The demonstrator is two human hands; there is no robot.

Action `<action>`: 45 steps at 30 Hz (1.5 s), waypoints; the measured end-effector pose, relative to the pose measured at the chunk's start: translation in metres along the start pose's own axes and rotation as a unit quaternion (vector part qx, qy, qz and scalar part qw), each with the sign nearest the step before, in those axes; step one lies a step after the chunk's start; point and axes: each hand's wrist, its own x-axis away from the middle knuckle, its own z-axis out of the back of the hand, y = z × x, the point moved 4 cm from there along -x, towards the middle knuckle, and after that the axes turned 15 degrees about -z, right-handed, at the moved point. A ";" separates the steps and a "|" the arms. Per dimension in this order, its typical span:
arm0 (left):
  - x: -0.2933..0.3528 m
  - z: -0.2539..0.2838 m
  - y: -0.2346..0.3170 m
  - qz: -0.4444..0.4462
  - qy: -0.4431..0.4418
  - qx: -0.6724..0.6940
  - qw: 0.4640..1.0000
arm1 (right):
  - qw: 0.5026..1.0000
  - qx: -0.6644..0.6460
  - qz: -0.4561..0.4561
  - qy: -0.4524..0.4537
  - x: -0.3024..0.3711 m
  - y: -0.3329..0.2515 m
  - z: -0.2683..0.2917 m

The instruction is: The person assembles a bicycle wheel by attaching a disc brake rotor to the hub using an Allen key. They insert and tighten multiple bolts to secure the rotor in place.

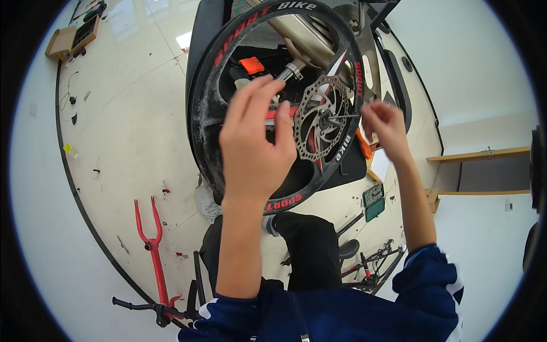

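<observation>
A pale tiled floor (128,114) is seen from above, with small bits scattered over its left part. On it, before the wearer's knees, a black work surface (352,166) is set, and over this a black bicycle wheel (207,102) is laid, broad-rimmed, marked in red and white and dusted grey along its left side. At lower left a red fork (156,265) is left lying, near a black handlebar (132,306); at lower right a dark bicycle frame (365,267) is partly shown. The left hand (256,139) is held over the wheel's left half, slightly blurred, its fingers curved and spread from the thumb, with nothing seen in its grasp; whether the wheel is touched cannot be told. Right of that hand, a silver brake disc (310,97) is mounted at the wheel's hub. The right hand (383,122) is raised just beside the rim, fingertips drawn together. By its lower side an orange object (363,144) is seen. From the hub a thin metal rod (344,116) is pointed toward those fingertips; whether it is gripped cannot be told
</observation>
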 end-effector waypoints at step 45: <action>-0.026 -0.062 0.025 -0.104 -0.196 0.088 0.971 | 0.905 -0.248 0.264 0.223 0.032 -0.007 -0.104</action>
